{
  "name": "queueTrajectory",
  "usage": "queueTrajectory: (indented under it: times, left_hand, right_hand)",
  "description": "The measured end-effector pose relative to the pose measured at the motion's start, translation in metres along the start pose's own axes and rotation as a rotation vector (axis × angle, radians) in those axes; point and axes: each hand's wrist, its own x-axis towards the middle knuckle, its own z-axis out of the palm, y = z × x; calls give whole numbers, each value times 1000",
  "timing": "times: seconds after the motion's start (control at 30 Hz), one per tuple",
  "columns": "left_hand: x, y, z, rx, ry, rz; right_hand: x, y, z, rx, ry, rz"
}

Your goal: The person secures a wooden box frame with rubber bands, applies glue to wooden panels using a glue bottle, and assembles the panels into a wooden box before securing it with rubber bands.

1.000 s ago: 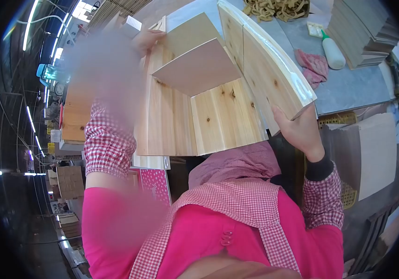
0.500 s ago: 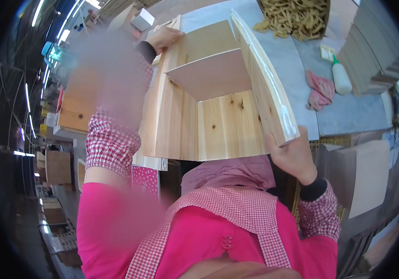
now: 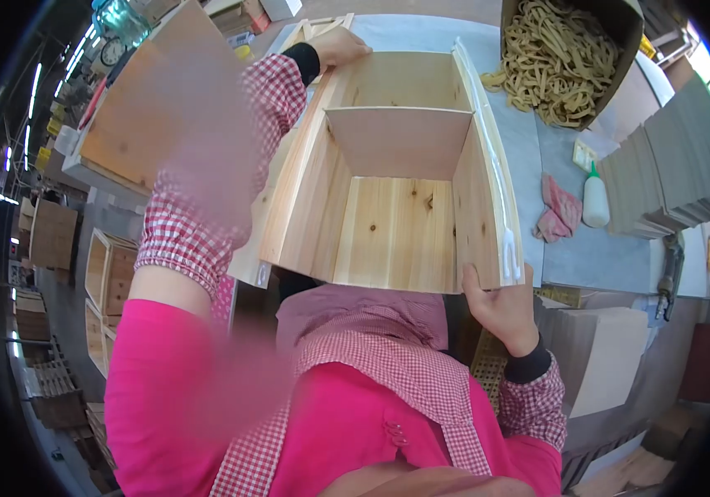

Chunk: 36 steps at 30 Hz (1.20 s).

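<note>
A wooden box (image 3: 396,224) with a thin divider panel (image 3: 396,141) across it lies over the table's near edge, its open side towards me. My left hand (image 3: 338,48) grips the box's far left corner. At the near right corner my right hand (image 3: 500,306) holds the side wall, thumb inside and fingers around the outside. A white, glossy bead of glue (image 3: 504,207) runs along the top edge of the right wall.
A bin of tan strips (image 3: 562,62) stands at the back right. Nearer are a pink cloth (image 3: 559,207), a white bottle with a green tip (image 3: 595,199) and stacked grey panels (image 3: 673,161). A metal tool (image 3: 669,273) lies at the table's right edge. Wooden boards (image 3: 139,116) stand at left.
The box has been lowered and turned from tilted to nearly straight, with both hands still holding it. The camera view has also shifted.
</note>
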Motion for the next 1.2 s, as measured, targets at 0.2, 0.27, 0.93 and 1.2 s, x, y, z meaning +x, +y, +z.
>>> queueTrajectory:
  times: [0.2,0.27,0.93,1.2]
  left_hand:
    - [-37,-13,7,-116,216,350]
    - [-78,-1,4,-212,103,357]
    - [-96,-13,32,-30,8,457]
    - [-95,-81,77,-1350,61,11]
  right_hand:
    - [12,-5,-48,42,-347,127]
    - [17,-1,-54,60,-432,201]
    - [129,34,11,714,-96,387]
    - [143,70,16,612,-128,422]
